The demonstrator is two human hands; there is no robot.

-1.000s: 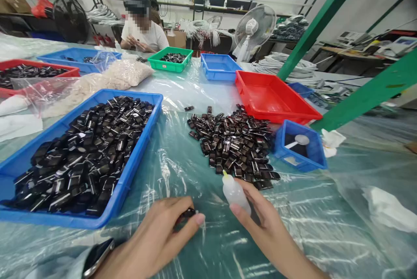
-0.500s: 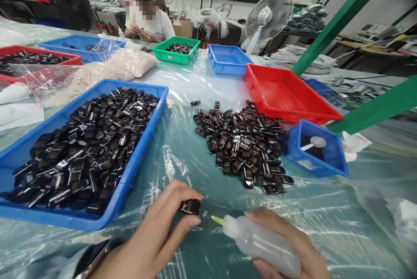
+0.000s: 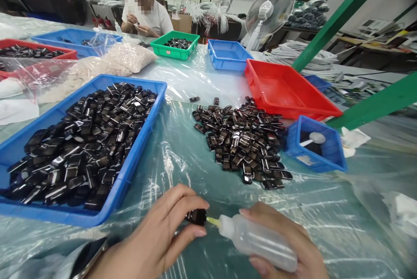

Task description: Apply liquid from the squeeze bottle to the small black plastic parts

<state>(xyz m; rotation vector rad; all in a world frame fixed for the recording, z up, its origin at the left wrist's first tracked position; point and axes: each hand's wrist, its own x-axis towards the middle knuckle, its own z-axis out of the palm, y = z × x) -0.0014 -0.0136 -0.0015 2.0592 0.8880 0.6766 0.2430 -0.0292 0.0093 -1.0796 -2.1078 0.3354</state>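
My left hand (image 3: 156,240) pinches a small black glossy part (image 3: 196,216) between thumb and fingers, low in the view. My right hand (image 3: 289,248) grips a translucent squeeze bottle (image 3: 257,240) lying almost flat, its yellow nozzle tip touching the black part. Beyond the hands, a loose pile of the same black parts (image 3: 241,140) lies on the plastic-covered table. A large blue tray (image 3: 143,140) at the left is filled with many more of them.
A small blue bin (image 3: 329,161) sits right of the pile, an empty red tray (image 3: 286,92) and a blue tray (image 3: 228,55) behind it. A bag of white pieces (image 3: 110,64), a green tray (image 3: 176,51) and a seated person (image 3: 146,14) are farther back. Green beams (image 3: 345,9) cross at right.
The bottle has gone from upright in my right hand to tipped sideways, and its nozzle has moved up to the black part held in my left hand.
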